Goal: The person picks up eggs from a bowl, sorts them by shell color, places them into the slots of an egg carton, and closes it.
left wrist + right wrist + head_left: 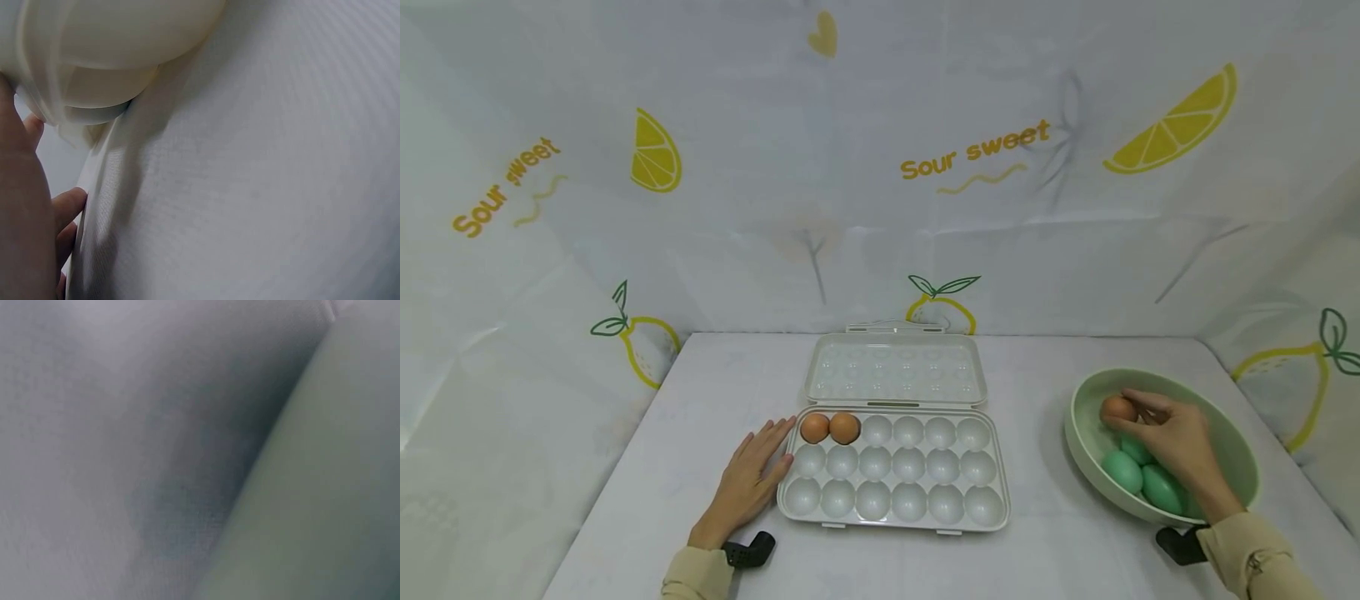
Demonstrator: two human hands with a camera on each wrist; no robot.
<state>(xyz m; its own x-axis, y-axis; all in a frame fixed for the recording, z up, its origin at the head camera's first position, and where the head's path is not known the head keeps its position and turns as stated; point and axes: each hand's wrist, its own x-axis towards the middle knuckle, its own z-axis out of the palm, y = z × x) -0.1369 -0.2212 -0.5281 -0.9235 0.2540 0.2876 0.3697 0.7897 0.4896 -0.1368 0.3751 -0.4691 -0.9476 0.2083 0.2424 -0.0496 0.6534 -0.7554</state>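
Note:
My right hand (1180, 437) pinches a brown egg (1118, 409) between thumb and fingers, inside the pale green bowl (1086, 454). Several green eggs (1122, 472) lie in the bowl beneath that hand. At the left edge of the white egg tray (891, 527), my left hand (745, 483) rests with straight fingers, thumb and fingertips at the rim. Two brown eggs (845, 427) sit side by side in the tray's back-left cups. The left wrist view has the tray's underside (125, 37) beside the hand. Only the bowl's outer wall (312, 487) and cloth show in the right wrist view.
The tray's clear lid (895, 367) lies folded open behind it. White cloth (1037, 550) covers the table, and a lemon-printed curtain (760, 250) hangs at the back and sides. A black wrist strap mount (751, 552) sits at my left wrist.

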